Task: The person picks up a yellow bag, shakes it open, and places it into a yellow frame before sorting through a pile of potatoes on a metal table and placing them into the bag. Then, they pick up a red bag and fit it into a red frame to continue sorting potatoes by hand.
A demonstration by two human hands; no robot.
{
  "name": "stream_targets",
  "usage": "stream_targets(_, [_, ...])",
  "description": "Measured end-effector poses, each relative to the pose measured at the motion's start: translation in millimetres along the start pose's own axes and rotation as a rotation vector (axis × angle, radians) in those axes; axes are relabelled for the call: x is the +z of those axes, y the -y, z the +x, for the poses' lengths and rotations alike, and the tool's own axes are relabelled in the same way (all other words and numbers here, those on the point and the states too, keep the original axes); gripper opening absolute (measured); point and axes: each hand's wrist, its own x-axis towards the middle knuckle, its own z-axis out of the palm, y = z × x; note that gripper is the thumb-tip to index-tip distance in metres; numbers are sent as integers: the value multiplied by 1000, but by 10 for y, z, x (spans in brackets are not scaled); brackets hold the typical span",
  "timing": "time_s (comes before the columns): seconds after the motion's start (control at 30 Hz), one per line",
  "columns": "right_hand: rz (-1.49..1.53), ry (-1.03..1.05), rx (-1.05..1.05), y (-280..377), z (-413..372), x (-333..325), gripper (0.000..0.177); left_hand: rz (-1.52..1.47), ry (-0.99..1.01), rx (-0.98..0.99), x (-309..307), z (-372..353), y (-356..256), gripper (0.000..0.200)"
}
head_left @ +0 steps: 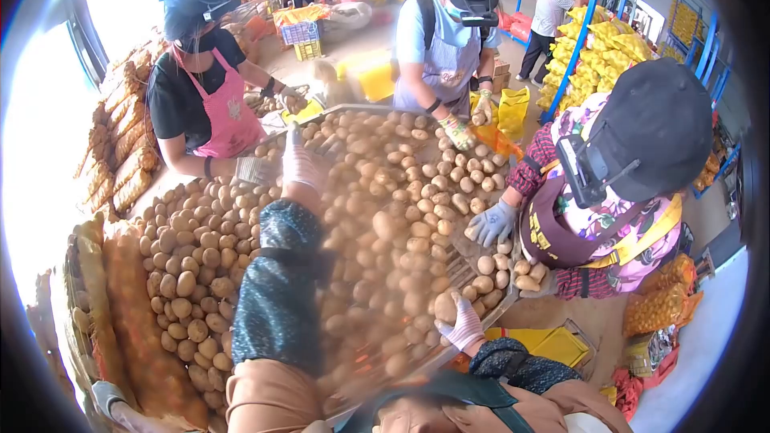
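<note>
Potatoes [377, 224] cover a wide slatted sorting table [464, 261] in front of me. My left hand [301, 162], in a striped glove, reaches far across to the table's far left part, above the potatoes. Motion smears its fingers, and I cannot make out whether it holds anything. At the near right edge my right hand [463, 327], in a pink-and-white glove, is closed around a potato [446, 307]. More potatoes [192, 273] are heaped left of my left arm.
Co-workers stand at the far left [216, 96], far side [445, 56] and right [609, 168], their gloved hands around the potatoes. A gloved hand [108, 397] shows at lower left. Filled net sacks [120, 136] stack at left. A yellow crate [545, 345] sits below right.
</note>
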Motion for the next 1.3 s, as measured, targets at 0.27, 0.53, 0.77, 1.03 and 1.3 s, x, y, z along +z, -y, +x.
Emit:
stream_targets(0.27, [62,0,37,51,-35,-42,81,1009,340,293,-1592,-504,873,37])
stream_targets(0.53, [-14,-16,32,24,-42,-64,85,861,-347,395,-2609,-1393,539,28])
stream_targets(0.77, [158,-5,13,-235,-173,-31,78,859,-540,554,-3193,-1696,134,32])
stream_targets(1.03, [181,8,29,-83,-200,-79,76,1975,-384,406,-3004,-1720,571,59])
stream_targets(1.3, [168,-31,38,-165,-245,-59,85,1778,-320,213,-2845,-1484,461,58])
